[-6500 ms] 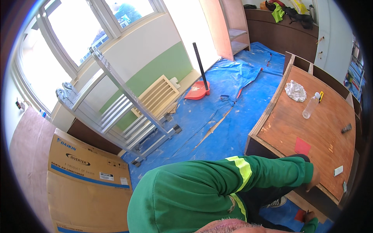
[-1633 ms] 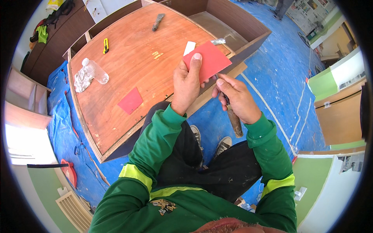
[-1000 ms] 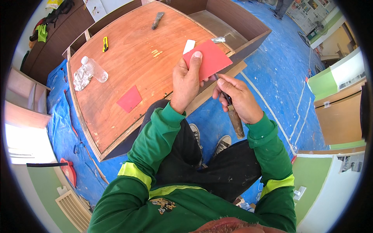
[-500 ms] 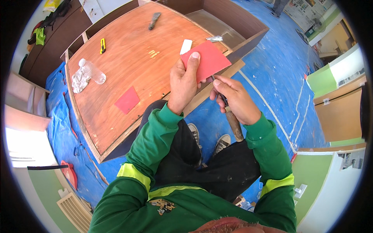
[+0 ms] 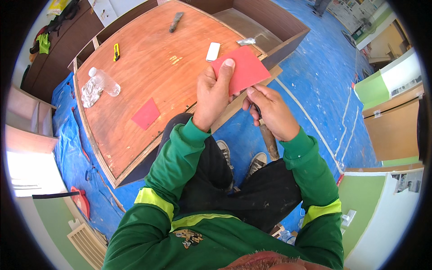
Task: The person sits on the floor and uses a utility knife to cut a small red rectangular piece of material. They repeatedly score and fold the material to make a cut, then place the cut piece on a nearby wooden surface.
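Head view, looking down. The left hand (image 5: pixel 215 96) grips a red sheet (image 5: pixel 239 69), thumb pressed flat on its upper face and fingers folded behind it; the sheet stands out toward one o'clock from the hand, above the near edge of the wooden tabletop (image 5: pixel 148 85). The right hand (image 5: pixel 271 112), at three o'clock of the left and just beside it, is clenched around a wooden-handled tool (image 5: pixel 269 139); the handle points toward six o'clock, and the working end, hidden by the fingers, meets the sheet's lower edge. On the tabletop: a second red sheet (image 5: pixel 146 114) at nine o'clock of the left hand, a plastic bottle (image 5: pixel 104 82) at ten o'clock, a yellow cutter (image 5: pixel 116 51), and a white block (image 5: pixel 213 51) at twelve o'clock. Blue floor covering (image 5: pixel 315 90) lies at three o'clock.
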